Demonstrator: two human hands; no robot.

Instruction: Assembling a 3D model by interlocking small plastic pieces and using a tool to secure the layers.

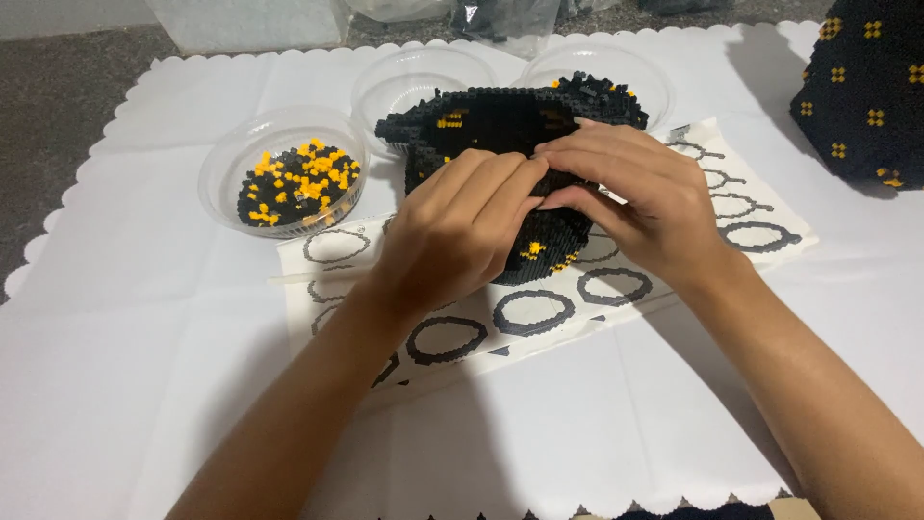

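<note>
Black brick model (pixel 500 125) sits clamped in the grip of left hand (pixel 457 226) and right hand (pixel 635 193).

Home craft table: scalloped white cloth (pixel 144 318), brick bowls (pixel 284 173).

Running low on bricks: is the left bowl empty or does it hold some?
Holds some. The left bowl has a heap of black and yellow bricks covering its bottom.

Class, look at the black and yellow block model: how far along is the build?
Done: a curved black shell with yellow spots stands assembled. In hand: left hand and right hand both press on its front. Left: loose black and yellow bricks fill the bowl, so building seems unfinished.
</note>
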